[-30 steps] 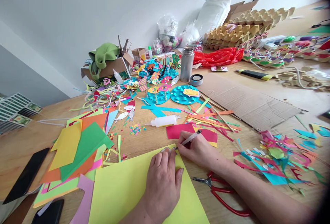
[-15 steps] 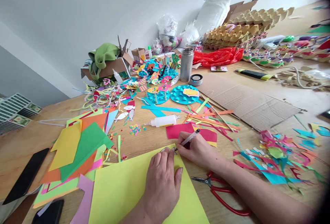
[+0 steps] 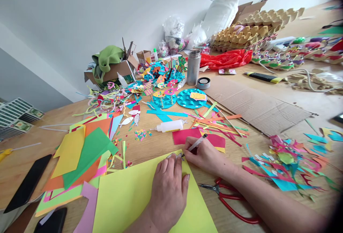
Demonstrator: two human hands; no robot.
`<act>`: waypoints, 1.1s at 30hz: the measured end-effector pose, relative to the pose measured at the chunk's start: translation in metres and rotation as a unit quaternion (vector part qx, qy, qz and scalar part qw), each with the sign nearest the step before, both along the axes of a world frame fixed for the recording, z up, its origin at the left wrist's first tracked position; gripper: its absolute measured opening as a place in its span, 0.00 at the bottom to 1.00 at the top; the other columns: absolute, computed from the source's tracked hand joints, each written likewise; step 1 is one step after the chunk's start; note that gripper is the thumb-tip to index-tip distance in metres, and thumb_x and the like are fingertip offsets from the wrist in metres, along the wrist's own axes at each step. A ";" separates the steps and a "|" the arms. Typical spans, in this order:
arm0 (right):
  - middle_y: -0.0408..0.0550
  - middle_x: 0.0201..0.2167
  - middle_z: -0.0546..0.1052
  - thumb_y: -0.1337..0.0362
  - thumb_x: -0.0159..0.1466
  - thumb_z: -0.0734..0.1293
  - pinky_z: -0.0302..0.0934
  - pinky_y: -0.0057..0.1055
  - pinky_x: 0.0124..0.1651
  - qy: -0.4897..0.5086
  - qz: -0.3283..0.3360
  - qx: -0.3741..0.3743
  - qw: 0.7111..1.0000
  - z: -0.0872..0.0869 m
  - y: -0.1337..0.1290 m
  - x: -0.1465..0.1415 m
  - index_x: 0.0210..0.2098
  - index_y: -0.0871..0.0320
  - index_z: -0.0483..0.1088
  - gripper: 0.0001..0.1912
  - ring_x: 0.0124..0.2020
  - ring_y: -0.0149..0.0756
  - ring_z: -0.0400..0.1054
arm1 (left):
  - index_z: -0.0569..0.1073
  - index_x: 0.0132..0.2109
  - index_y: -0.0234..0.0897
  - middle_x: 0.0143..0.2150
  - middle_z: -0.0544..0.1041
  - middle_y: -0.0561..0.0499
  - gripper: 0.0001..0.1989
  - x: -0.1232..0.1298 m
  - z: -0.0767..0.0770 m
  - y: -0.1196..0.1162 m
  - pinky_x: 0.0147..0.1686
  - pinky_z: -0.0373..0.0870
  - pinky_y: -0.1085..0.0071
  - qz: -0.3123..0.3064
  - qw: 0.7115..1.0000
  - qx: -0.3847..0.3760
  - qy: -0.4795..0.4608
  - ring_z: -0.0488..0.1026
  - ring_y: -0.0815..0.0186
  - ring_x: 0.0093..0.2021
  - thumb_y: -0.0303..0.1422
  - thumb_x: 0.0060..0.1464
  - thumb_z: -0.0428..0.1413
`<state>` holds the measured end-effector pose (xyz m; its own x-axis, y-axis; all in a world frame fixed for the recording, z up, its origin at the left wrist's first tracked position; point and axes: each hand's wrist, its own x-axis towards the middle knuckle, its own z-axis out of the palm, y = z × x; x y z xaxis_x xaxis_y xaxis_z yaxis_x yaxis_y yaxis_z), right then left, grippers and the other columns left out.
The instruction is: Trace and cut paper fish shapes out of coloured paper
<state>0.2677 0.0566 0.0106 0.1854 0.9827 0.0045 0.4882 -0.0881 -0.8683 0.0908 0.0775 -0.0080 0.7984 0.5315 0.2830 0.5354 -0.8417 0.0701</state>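
A large yellow-green sheet (image 3: 125, 197) lies at the front of the table. My left hand (image 3: 169, 192) rests flat on it, fingers together and stretched forward, pressing a small white cut-out whose edge shows at the fingertips. My right hand (image 3: 205, 156) is closed around a pen (image 3: 198, 142), its tip down at the sheet's upper right corner beside the cut-out. Red-handled scissors (image 3: 227, 199) lie under and beside my right forearm. Just beyond my right hand is a dark pink paper piece (image 3: 187, 135).
Coloured paper (image 3: 85, 154) is stacked at the left, near a black phone (image 3: 28, 183). A glue bottle (image 3: 171, 125), paper strips (image 3: 219, 123) and a metal flask (image 3: 193, 68) stand or lie beyond my hands. Scraps (image 3: 291, 165) and cardboard (image 3: 257, 100) are at the right.
A yellow object with a thin white stick has come into view at the left edge. My hands and the pen look nearly unmoved.
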 end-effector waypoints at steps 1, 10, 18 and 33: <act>0.38 0.18 0.65 0.68 0.56 0.62 0.52 0.24 0.22 -0.002 0.001 0.000 1.000 0.000 0.000 0.000 0.23 0.56 0.60 0.06 0.19 0.28 0.58 | 0.68 0.56 0.29 0.51 0.72 0.40 0.19 0.000 0.000 0.000 0.49 0.67 0.57 0.000 1.000 0.001 0.001 0.68 0.55 0.49 0.34 0.62 0.47; 0.37 0.17 0.64 0.69 0.55 0.62 0.50 0.24 0.22 -0.020 0.007 0.003 1.000 0.001 -0.001 0.000 0.23 0.56 0.60 0.07 0.19 0.27 0.56 | 0.68 0.56 0.29 0.51 0.72 0.40 0.19 0.001 0.001 0.000 0.49 0.66 0.57 0.002 1.000 -0.003 0.009 0.68 0.55 0.49 0.33 0.61 0.48; 0.37 0.16 0.64 0.70 0.55 0.62 0.48 0.24 0.20 -0.046 0.011 -0.001 0.999 0.002 -0.002 0.001 0.22 0.55 0.58 0.08 0.18 0.26 0.56 | 0.68 0.56 0.28 0.50 0.72 0.40 0.19 0.001 0.000 0.000 0.49 0.67 0.57 -0.003 1.000 -0.001 -0.001 0.67 0.55 0.48 0.33 0.61 0.48; 0.38 0.18 0.66 0.69 0.56 0.62 0.52 0.25 0.22 -0.038 -0.010 0.031 0.999 0.007 -0.004 0.002 0.24 0.56 0.62 0.05 0.19 0.28 0.59 | 0.69 0.55 0.27 0.51 0.72 0.40 0.19 0.000 -0.004 -0.001 0.51 0.67 0.57 -0.009 1.000 0.016 -0.020 0.67 0.54 0.51 0.34 0.62 0.47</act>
